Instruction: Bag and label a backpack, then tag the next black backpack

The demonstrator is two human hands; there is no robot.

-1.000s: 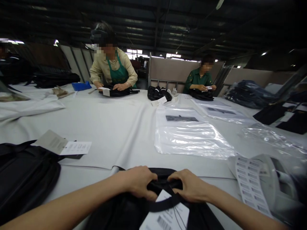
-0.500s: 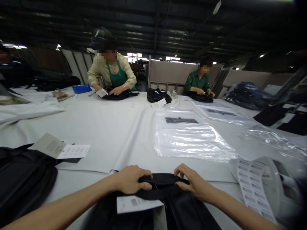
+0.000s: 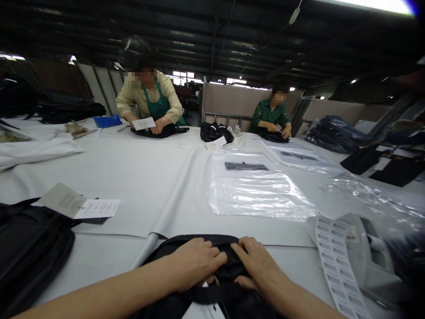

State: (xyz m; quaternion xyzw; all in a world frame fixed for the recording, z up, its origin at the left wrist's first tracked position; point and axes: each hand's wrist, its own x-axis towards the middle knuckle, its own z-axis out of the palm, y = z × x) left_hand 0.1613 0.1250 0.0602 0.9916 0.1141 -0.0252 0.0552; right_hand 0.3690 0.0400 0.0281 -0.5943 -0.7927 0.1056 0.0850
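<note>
A black bag (image 3: 186,241) lies at the table's front edge, its top towards the far side. My left hand (image 3: 199,263) is over the bag's top with fingers curled down, closed; the thumb and what lies under the fingers are partly hidden. My right hand (image 3: 260,268) grips the bag's upper part at the right, thumb below and fingers above the black fabric. A strap-like handle (image 3: 221,293) runs across just below both hands. From under it a white hang tag (image 3: 204,311) sticks out, cut off by the lower frame edge.
Another black bag (image 3: 29,248) with paper tags (image 3: 96,208) lies at left. Clear plastic bags (image 3: 259,190) lie ahead. At right a grey label dispenser (image 3: 368,261) carries a barcode label strip (image 3: 338,261). Two co-workers (image 3: 157,99) handle black bags across the table.
My left hand has moved right and turned palm down over the bag's top. The bag's top edge now reaches farther forward, and the white tag sits lower. A co-worker's white tag has been lifted.
</note>
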